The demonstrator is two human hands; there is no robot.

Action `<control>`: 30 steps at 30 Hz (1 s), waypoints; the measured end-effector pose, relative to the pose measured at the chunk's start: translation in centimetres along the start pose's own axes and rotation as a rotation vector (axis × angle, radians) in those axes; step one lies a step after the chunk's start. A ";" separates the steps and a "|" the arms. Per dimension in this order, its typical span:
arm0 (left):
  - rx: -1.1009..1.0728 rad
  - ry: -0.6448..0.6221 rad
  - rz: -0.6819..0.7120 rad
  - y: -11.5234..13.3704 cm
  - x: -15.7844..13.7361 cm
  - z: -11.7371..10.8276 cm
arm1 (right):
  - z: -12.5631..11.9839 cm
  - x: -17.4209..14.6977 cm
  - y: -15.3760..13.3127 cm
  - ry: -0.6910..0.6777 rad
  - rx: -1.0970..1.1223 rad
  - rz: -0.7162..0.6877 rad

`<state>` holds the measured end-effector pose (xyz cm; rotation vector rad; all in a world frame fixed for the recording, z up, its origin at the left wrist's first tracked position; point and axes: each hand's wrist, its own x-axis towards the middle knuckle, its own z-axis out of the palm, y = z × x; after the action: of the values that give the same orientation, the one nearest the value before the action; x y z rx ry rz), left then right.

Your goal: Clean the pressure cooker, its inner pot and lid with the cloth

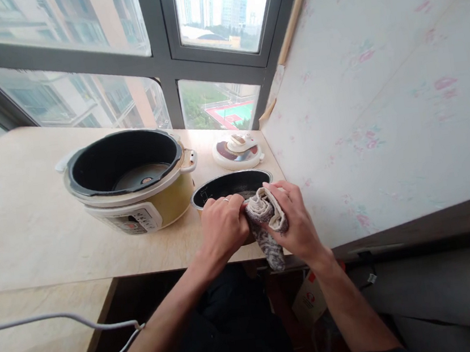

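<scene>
A rolled and folded grey-and-white patterned cloth [265, 209] is in my right hand [295, 217], its fingers wrapped round the right side. One end of the cloth hangs down past the counter edge. Directly beside the roll, my left hand [223, 223] is closed over the near rim of the black inner pot [227, 185], its fingertips partly hidden against the cloth. The pot stands on the counter, its near wall mostly covered by my hands. To its left is the cooker body [173, 198], lidless, with a dark inside and a front control panel.
A white round lid [238, 152] lies behind the pot, near the window frame [167, 64]. The papered wall [381, 106] rises close on the right. A white cable [63, 316] crosses at lower left. The pale counter [22, 225] ends just before my body.
</scene>
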<state>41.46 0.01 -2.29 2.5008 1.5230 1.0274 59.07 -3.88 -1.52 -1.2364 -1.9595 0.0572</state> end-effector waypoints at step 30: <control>-0.408 0.491 -0.218 -4.5 -2.3 0.8 | 2.7 3.4 12.3 0.013 0.532 0.158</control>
<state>37.72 0.68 -5.70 1.8497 1.4440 1.7851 65.76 6.13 -6.61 -1.0210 -1.6771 0.6085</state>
